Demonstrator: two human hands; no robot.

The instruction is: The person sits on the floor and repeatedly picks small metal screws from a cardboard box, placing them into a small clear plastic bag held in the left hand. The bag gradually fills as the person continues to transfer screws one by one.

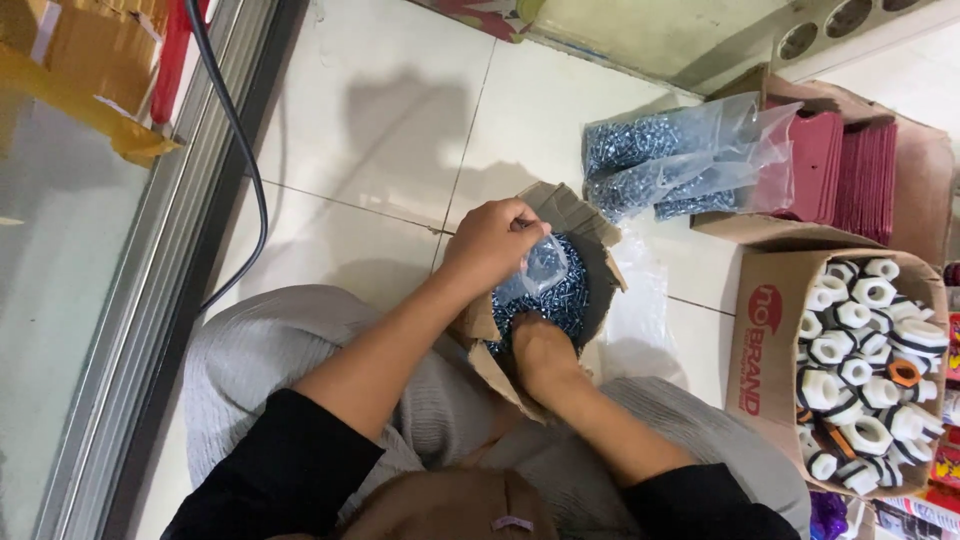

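— What do we have at the far left?

— A glass door with a metal frame (150, 300), a black cable (240, 150) running down over the white tiled floor (380, 120), and yellow-taped cardboard (90, 60) in the top corner.

— And our hands?

— Our left hand (490, 245) is closed, fingers pinched on the top edge of a small clear plastic bag (540, 270) that hangs over the open cardboard box (590, 235) between our knees. Our right hand (540, 350) is pushed down into the blue-grey screws (570, 300) filling that box; its fingers are buried, so we cannot tell how far they are curled or whether they grip anything.

— So the bag is in the middle?

— Yes, just above the screws, with some screws already showing inside it.

— Further right?

— Filled bags of screws (680, 160) lie on the floor, leaning on a box of dark red card stacks (850, 170). Below it stands a carton of white plastic nuts (870, 370), a few of them orange.
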